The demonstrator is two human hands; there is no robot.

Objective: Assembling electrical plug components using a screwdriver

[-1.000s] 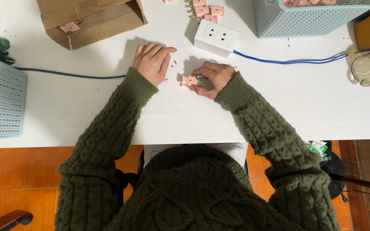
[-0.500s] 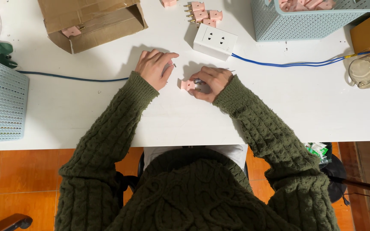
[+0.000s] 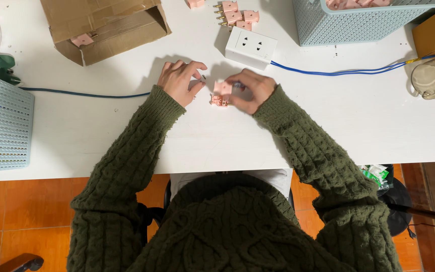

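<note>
My right hand (image 3: 250, 90) is closed on a small pink plug part (image 3: 222, 87) just above the white table (image 3: 127, 136). A second pink plug piece (image 3: 218, 101) lies on the table right under it. My left hand (image 3: 178, 80) rests on the table beside them, fingertips pinched at a tiny dark part (image 3: 203, 78); I cannot tell whether it is gripped. Both arms wear dark green knitted sleeves.
A white socket block (image 3: 251, 47) with a blue cable (image 3: 338, 72) sits just beyond my hands. Several pink plugs (image 3: 235, 14) lie behind it. A cardboard box (image 3: 106, 27) is at far left, pale blue baskets at left (image 3: 1, 126) and top right (image 3: 358, 22).
My right hand has lifted a pink part off the table and shifted slightly left. My left hand's fingers have curled towards a tiny part near the pink pieces.
</note>
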